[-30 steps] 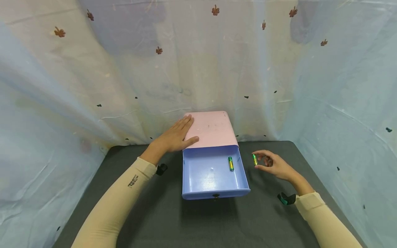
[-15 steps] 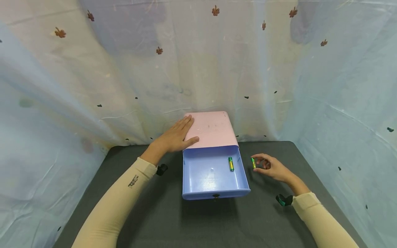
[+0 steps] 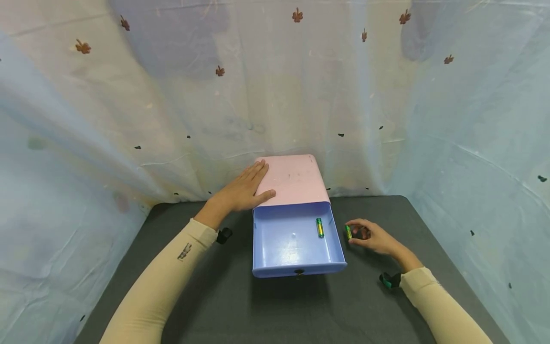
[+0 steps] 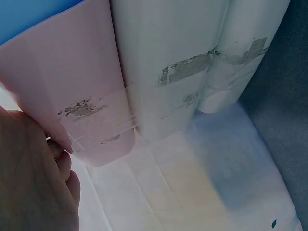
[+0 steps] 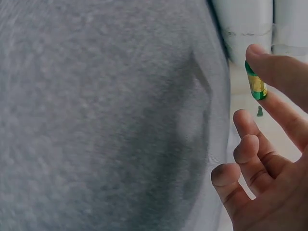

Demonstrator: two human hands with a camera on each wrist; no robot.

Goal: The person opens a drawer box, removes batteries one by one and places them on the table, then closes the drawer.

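Note:
My left hand rests with straight fingers on the left part of the pink top of a small drawer unit. Its blue drawer is pulled out toward me. Inside, near the right wall, lies a green and yellow battery. To the right of the drawer, my right hand pinches a second green battery by its ends between thumb and index finger. The right wrist view shows this battery too, with the other fingers loosely curled below it.
A dark grey table carries the unit. Behind it and at both sides hangs a pale curtain with small leaf marks. The left wrist view shows white tiers beside the pink one, joined with clear tape.
My right hand has moved slightly left and toward me with the battery, coming nearer the drawer. The left hand and the drawer have stayed in place.

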